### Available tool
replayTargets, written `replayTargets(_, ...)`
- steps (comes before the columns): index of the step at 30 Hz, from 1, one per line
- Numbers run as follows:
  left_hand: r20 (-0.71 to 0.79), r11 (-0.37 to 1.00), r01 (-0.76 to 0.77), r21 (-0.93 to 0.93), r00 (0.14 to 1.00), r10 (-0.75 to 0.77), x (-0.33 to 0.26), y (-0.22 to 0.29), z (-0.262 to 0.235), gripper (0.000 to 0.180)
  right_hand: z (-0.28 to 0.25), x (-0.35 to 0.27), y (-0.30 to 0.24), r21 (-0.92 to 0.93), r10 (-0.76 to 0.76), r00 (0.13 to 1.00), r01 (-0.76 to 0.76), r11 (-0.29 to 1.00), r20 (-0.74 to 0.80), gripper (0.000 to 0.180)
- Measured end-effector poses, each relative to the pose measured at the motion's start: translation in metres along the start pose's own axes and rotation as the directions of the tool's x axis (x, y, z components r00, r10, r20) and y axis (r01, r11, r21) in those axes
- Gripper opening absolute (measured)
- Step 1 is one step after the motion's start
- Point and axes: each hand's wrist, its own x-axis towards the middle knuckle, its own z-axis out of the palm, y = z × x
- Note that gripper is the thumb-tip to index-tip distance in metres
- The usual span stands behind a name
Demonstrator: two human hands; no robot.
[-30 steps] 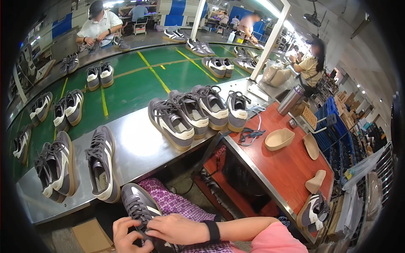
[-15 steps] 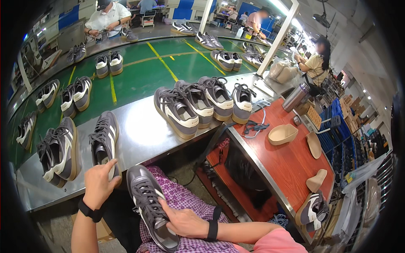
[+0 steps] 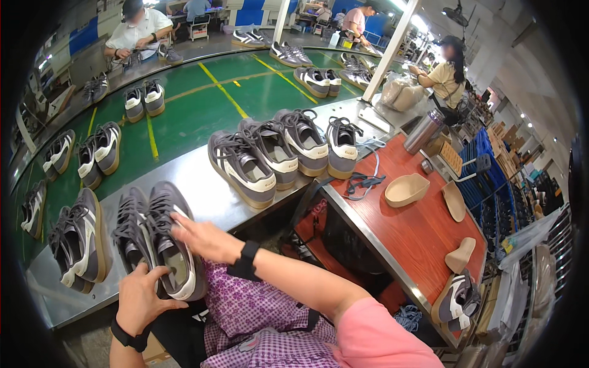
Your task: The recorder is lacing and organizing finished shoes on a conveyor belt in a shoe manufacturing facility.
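Observation:
Two grey sneakers with white stripes and gum soles stand side by side at the metal ledge's near edge: a left sneaker and a right sneaker. My left hand is closed at their heels, index finger at the left sneaker's collar and thumb along the right one's heel. Over the right sneaker's laced upper lies my right hand, fingers stretched out and touching its side. Some fingertips are hidden or slightly blurred. Left of this pair stands another pair of like sneakers.
Several sneakers line the metal ledge to the right. Beyond runs a green conveyor carrying more pairs. A red-brown table holds beige shoe inserts, a steel flask and loose laces. Co-workers work across the belt.
The right sneaker has moved from above my lap up and left onto the ledge beside the left one. My right hand went with it and now lies across its upper. The view shifted slightly.

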Motion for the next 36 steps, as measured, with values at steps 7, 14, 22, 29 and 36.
replayTargets(7, -0.126, 0.987, -0.105, -0.118, 0.988, 0.090, 0.040, -0.009, -0.003, 0.048, -0.020, 0.040, 0.092, -0.652, -0.214, 0.946, 0.005, 0.758, -0.242, 0.043)
replayTargets(14, -0.122, 0.929, -0.061, -0.365, 0.992, 0.017, 0.148, -0.032, -0.069, 0.049, -0.017, 0.038, 0.080, -0.587, -0.193, 0.950, 0.012, 0.809, -0.247, 0.036)
replayTargets(22, -0.405, 0.991, 0.051, 0.127, 0.914, 0.004, 0.333, -0.103, -0.032, 0.076, -0.018, 0.042, 0.071, -0.549, -0.146, 0.968, 0.010, 0.835, -0.204, 0.036)
replayTargets(29, -0.487, 0.798, 0.435, 0.418, 0.849, -0.207, 0.306, -0.201, -0.022, 0.071, -0.034, 0.039, 0.071, -0.607, -0.052, 0.975, -0.093, 0.789, -0.218, 0.042)
replayTargets(36, -0.219, 0.871, 0.471, 0.142, 0.873, -0.436, 0.271, -0.317, -0.042, 0.078, -0.018, 0.043, 0.074, -0.540, -0.092, 0.980, -0.020, 0.841, -0.179, 0.042)
